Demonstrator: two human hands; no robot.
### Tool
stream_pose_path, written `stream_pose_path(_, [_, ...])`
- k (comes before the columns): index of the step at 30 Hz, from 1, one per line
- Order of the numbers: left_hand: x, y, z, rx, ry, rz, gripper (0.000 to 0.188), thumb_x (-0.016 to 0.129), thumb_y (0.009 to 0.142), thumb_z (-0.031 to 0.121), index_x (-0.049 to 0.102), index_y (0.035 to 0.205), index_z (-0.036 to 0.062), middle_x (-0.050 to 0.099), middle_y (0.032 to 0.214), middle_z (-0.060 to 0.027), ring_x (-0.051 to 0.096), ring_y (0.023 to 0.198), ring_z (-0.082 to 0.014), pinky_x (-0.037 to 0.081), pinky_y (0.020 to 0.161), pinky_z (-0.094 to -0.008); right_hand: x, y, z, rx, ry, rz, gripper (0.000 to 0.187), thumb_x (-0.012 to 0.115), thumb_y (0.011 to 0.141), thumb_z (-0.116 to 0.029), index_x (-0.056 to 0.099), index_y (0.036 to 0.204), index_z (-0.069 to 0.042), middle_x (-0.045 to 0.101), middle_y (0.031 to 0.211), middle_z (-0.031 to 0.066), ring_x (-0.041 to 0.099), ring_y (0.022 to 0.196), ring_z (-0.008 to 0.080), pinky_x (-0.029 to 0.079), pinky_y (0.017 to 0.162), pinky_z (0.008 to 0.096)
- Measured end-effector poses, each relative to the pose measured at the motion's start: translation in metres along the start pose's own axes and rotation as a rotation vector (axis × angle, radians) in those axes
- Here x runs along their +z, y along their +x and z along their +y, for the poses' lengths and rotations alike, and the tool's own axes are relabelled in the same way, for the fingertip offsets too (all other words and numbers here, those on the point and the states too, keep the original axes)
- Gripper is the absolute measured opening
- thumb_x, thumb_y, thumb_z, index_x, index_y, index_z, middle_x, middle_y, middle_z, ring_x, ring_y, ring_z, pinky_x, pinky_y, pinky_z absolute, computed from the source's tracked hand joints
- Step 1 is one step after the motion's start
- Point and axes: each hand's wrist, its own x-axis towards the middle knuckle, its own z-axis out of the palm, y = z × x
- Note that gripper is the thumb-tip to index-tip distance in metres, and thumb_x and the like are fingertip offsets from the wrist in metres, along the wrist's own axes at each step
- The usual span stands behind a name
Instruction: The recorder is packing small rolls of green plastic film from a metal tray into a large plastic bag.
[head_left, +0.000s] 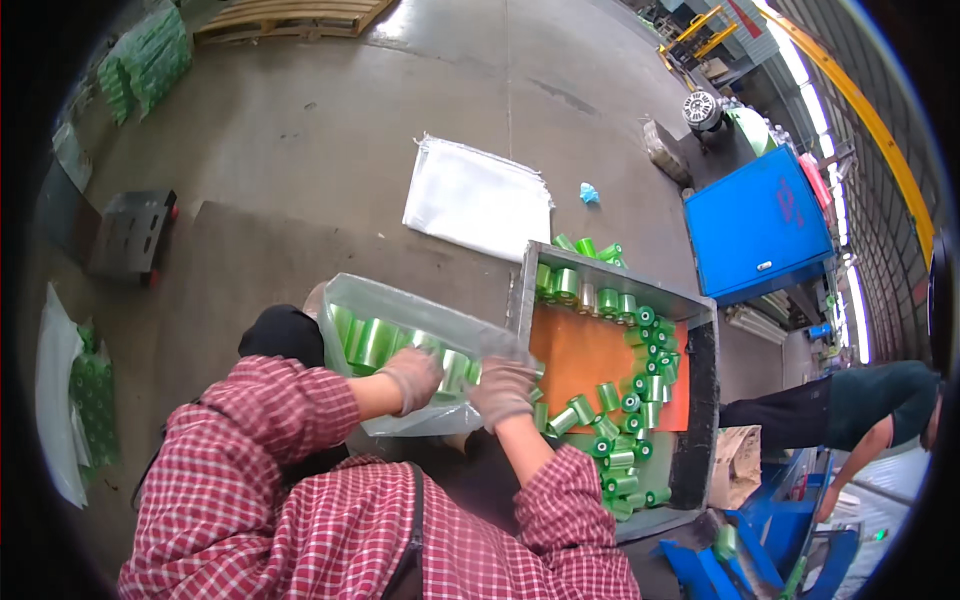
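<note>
A clear plastic bag [395, 297] lies in front of me, with several green film rolls [374, 345] lined up inside it. My left hand [412, 378], in a pale grey glove, reaches into the bag with its fingers curled over a roll. At the bag's right end is my right hand [503, 390], gloved too and closed; motion blur hides what it grips. Just beyond it stands a dark-walled bin [620, 270] with an orange sheet [565, 350] on its bottom. Many loose green rolls [608, 396] lie and stand in that bin.
A folded white sack [478, 198] lies on the floor ahead, with a blue scrap [589, 193] near it. To the right are a blue cabinet [758, 225], a brown paper bag [736, 467] and another person [880, 405] bending. A wooden pallet [290, 15] sits far left.
</note>
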Motion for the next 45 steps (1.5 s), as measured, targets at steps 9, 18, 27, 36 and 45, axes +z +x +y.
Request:
stream_pose_path(9, [0.055,0.072,-0.002,0.066,0.118,0.132,0.086,0.065,0.067,0.034,0.026,0.134,-0.0018,0.035,0.133,-0.0194,0.03,0.127,-0.0332,0.025,0.104,-0.0404,0.07,-0.003,0.057,0.321,0.837,0.341,0.048,0.056,0.078,-0.019,0.045,0.123,-0.005,0.058,0.11,0.0199,0.055,0.104,0.032,0.042,0.09,0.0359])
stream_pose_path(18, [0.029,0.127,0.042,0.019,-0.164,-0.345,0.069,0.063,0.067,0.038,0.048,0.121,-0.0014,0.042,0.13,-0.0187,0.03,0.128,-0.0319,0.027,0.103,-0.0411,0.056,-0.015,0.07,0.173,0.881,0.372,0.045,0.049,0.082,-0.02,0.04,0.126,-0.015,0.061,0.092,0.0223,0.058,0.088,0.0378,0.044,0.081,0.0445])
stream_pose_path(27, [0.082,0.13,0.049,0.03,0.226,-0.157,0.058,0.055,0.074,0.036,0.05,0.117,-0.0025,0.052,0.121,-0.0186,0.045,0.118,-0.0302,0.027,0.099,-0.0431,0.048,-0.018,0.069,0.172,1.011,0.38,0.043,0.052,0.082,-0.013,0.044,0.124,-0.006,0.058,0.108,0.0193,0.055,0.103,0.032,0.042,0.087,0.0368])
stream_pose_path(36, [0.008,0.054,-0.017,-0.183,0.137,-0.259,0.084,0.059,0.074,0.031,0.016,0.138,-0.0005,0.025,0.141,-0.0211,0.022,0.132,-0.0331,0.017,0.107,-0.0443,0.053,-0.019,0.078,0.149,0.631,0.319,0.052,0.049,0.084,-0.027,0.034,0.131,-0.013,0.061,0.091,0.0237,0.06,0.083,0.0366,0.046,0.077,0.0436])
stream_pose_path(45, [0.009,0.033,-0.004,-0.081,0.218,0.071,0.077,0.063,0.064,0.021,0.031,0.13,-0.0023,0.039,0.126,-0.022,0.035,0.12,-0.0352,0.023,0.102,-0.0447,0.181,0.138,0.268,0.415,1.358,0.504,0.044,0.062,0.08,-0.025,0.052,0.111,0.005,0.059,0.105,0.0164,0.056,0.095,0.0217,0.044,0.084,0.0302])
